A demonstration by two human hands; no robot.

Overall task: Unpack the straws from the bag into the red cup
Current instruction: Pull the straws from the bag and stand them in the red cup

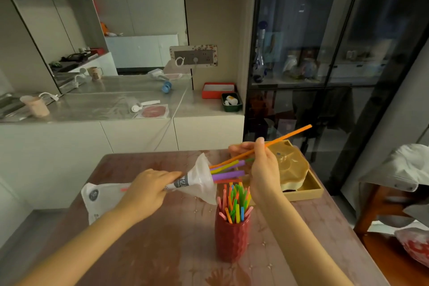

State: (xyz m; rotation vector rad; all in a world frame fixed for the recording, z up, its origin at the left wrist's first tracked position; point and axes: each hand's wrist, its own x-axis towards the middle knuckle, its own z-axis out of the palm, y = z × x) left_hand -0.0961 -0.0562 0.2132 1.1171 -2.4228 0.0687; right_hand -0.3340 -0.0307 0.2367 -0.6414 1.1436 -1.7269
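My left hand [148, 189] grips the middle of a clear plastic bag [199, 181] that lies sideways above the table, its open mouth to the right. Purple, yellow and red straws [228, 174] stick out of that mouth. Between the fingers of my right hand [262, 165] is a long orange straw [287, 134], drawn partly out of the bag and slanting up to the right. The red cup [231, 237] stands upright on the table just below the bag's mouth, holding several coloured straws [234, 202].
A tan tray with a gold lidded dish [292, 169] sits behind my right hand. The brown patterned table [162, 251] ends close on the right, beside a wooden chair with clothes and a bag [408, 227]. White counter and dark glass cabinet stand behind.
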